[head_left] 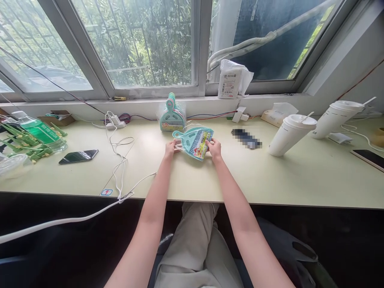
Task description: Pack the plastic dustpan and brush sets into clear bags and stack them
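A teal mini dustpan with a striped brush and a printed card, in clear plastic wrap, is held tilted above the table in front of me. My right hand grips its wide edge at the card, thumb on top. At the handle side my left hand is closed on the clear wrap; its fingertips are partly hidden. Just behind stands a stack of similar wrapped dustpans, upright against the window ledge.
White cables run across the table left of my arms. Further left lie a phone and a green-labelled bottle. To the right are two white cups with straws, a tissue pack and another phone.
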{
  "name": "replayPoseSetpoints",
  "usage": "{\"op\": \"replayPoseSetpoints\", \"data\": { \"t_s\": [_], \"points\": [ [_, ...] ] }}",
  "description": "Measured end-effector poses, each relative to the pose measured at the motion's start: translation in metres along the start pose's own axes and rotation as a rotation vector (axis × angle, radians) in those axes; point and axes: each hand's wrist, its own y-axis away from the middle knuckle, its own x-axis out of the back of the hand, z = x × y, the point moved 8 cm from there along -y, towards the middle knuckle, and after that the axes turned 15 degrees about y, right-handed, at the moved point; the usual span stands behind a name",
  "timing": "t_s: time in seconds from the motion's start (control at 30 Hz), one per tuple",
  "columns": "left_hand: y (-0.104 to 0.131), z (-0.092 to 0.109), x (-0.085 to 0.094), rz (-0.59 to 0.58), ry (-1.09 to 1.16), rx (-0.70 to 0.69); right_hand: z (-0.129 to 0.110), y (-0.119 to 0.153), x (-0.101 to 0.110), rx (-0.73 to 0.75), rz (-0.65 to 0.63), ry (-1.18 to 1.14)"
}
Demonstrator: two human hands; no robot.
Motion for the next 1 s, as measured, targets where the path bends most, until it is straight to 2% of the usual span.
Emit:
{"op": "replayPoseSetpoints", "data": {
  "t_s": [0.1,0.17,0.27,0.3,0.37,0.43,0.5,0.6,0.7,0.8,0.93,1.0],
  "points": [
    [-0.002,0.001,0.002,0.025,0.003,0.018,-0.001,0.001,-0.002,0.009,-0.005,0.006],
    [0.000,0.008,0.007,0.100,-0.033,-0.046,-0.002,0.000,0.001,0.014,0.012,0.017],
    [0.012,0.036,0.019,0.306,-0.209,-0.308,-0.003,-0.001,0.004,0.026,0.005,0.048],
    [0.018,0.046,0.019,0.340,-0.294,-0.398,-0.004,-0.001,0.002,0.031,-0.034,0.059],
    [0.024,0.057,0.013,0.319,-0.476,-0.488,-0.004,0.000,-0.005,0.033,-0.155,0.082],
    [0.022,0.057,0.008,0.251,-0.625,-0.453,-0.004,0.004,-0.013,0.028,-0.269,0.096],
    [0.016,0.051,0.010,0.192,-0.685,-0.367,-0.004,0.008,-0.017,0.019,-0.322,0.104],
    [0.007,0.042,0.016,0.135,-0.584,-0.291,-0.006,0.012,-0.019,0.011,-0.347,0.103],
    [0.001,0.042,0.027,0.171,-0.491,-0.294,-0.008,0.012,-0.016,0.013,-0.347,0.095],
    [0.002,0.049,0.049,0.331,-0.472,-0.300,-0.004,0.005,-0.003,0.006,-0.230,0.061],
    [0.024,0.066,0.093,0.762,-0.481,-0.264,0.014,-0.006,0.023,-0.099,0.036,-0.028],
    [0.040,0.072,0.106,0.949,-0.485,-0.226,0.024,-0.007,0.033,-0.169,0.144,-0.058]
  ]
}}
